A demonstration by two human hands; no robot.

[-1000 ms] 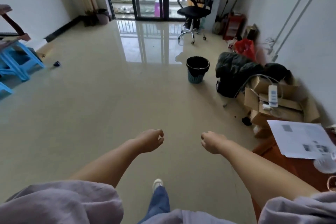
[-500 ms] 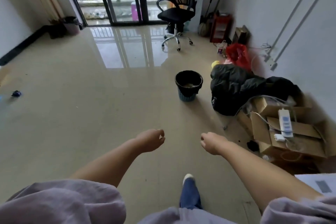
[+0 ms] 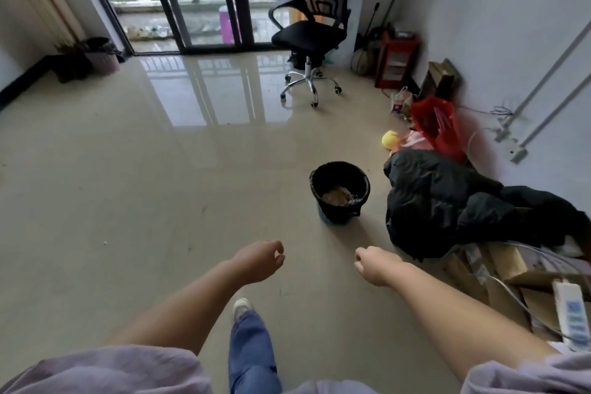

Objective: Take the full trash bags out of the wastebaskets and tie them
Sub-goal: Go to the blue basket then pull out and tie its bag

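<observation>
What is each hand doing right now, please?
Left hand: loosely curled, holding nothing.
Right hand: loosely curled, holding nothing.

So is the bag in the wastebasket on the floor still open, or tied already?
Open. The black bag is folded over the wastebasket rim, brownish trash showing inside. Both hands are short of it.

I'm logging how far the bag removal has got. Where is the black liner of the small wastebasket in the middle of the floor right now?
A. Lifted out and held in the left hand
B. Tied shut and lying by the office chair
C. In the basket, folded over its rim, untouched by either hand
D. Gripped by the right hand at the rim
C: the black liner sits folded over the wastebasket rim, while the left hand and right hand hang empty, short of it.
</observation>
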